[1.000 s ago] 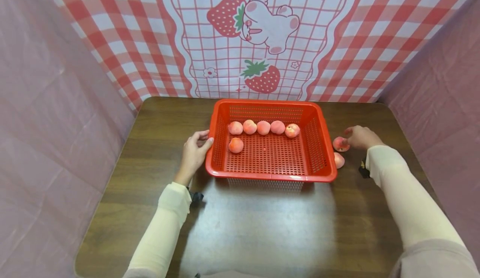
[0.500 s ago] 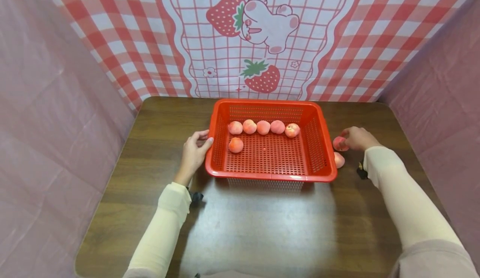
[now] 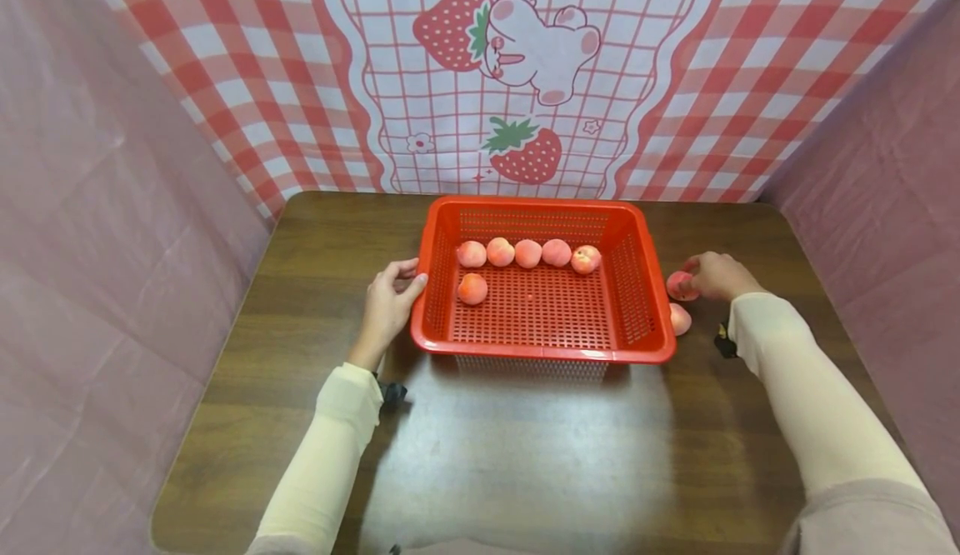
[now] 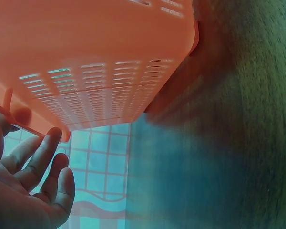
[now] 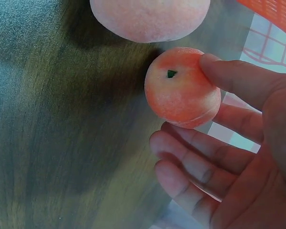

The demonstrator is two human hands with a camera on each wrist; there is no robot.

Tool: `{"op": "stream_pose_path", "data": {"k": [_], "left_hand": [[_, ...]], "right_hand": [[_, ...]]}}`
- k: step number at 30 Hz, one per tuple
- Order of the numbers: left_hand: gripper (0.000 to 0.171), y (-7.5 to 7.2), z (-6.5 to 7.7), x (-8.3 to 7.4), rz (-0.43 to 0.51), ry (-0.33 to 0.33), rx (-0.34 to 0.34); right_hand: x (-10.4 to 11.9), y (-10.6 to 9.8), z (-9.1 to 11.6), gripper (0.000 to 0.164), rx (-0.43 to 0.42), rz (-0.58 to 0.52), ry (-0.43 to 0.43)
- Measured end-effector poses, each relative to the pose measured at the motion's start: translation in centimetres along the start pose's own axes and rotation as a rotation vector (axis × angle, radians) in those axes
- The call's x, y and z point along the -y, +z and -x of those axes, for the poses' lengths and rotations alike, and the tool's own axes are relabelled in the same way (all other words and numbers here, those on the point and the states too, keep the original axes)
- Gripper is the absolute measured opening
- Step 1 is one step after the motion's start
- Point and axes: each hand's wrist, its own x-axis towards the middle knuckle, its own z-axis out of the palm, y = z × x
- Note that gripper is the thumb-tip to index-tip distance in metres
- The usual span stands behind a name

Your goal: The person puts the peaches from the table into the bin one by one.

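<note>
A red plastic basket (image 3: 543,357) with slotted walls stands on the table. My left hand (image 3: 387,307) holds its left rim, the thumb on top and the fingers curled beneath, as the left wrist view shows at the basket's wall (image 4: 86,33). To the right of the basket, my right hand (image 3: 722,277) pinches a peach (image 3: 681,286) between thumb and fingers. In the right wrist view that peach (image 5: 181,90) has a small dark green stem mark. A second peach (image 3: 679,319) lies just nearer, partly hidden by the basket's rim.
Inside the basket, several peaches (image 3: 528,254) form a row along the back, with one peach (image 3: 472,289) in front at the left. The brown wooden table (image 3: 300,422) meets a strawberry-print cloth (image 3: 525,80) behind. Pink drapes (image 3: 97,247) hang at both sides.
My right hand has moved slightly left and its fingers have settled on the peach, which barely shifted. The left hand and basket stay in place.
</note>
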Motion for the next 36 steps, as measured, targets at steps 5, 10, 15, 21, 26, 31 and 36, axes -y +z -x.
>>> {"op": "stream_pose_path", "data": {"k": [5,10,15,21,26,31,36], "left_hand": [[0.035,0.1,0.0,0.1,0.006,0.006,-0.001],[0.035,0.1,0.0,0.1,0.004,0.004,-0.001],[0.035,0.0,0.0,0.1,0.013,0.004,-0.006],[0.035,0.0,0.0,0.1,0.008,0.012,-0.009],[0.035,0.1,0.0,0.1,0.001,0.007,-0.015],[0.035,0.1,0.0,0.1,0.004,0.0,-0.007],[0.036,0.1,0.0,0.1,0.011,-0.006,-0.003]], "right_hand": [[-0.1,0.0,0.1,0.057,-0.006,-0.005,0.0],[0.0,-0.4,0.2,0.054,-0.027,0.027,-0.009],[0.1,-0.8,0.3,0.054,-0.057,0.033,-0.025],[0.3,-1.0,0.5,0.058,-0.064,0.018,-0.026],[0.6,-1.3,0.8,0.058,-0.079,0.02,-0.031],[0.8,-1.6,1.0,0.057,-0.099,0.042,-0.039],[1.2,-1.8,1.2,0.059,-0.109,0.029,-0.04]]}}
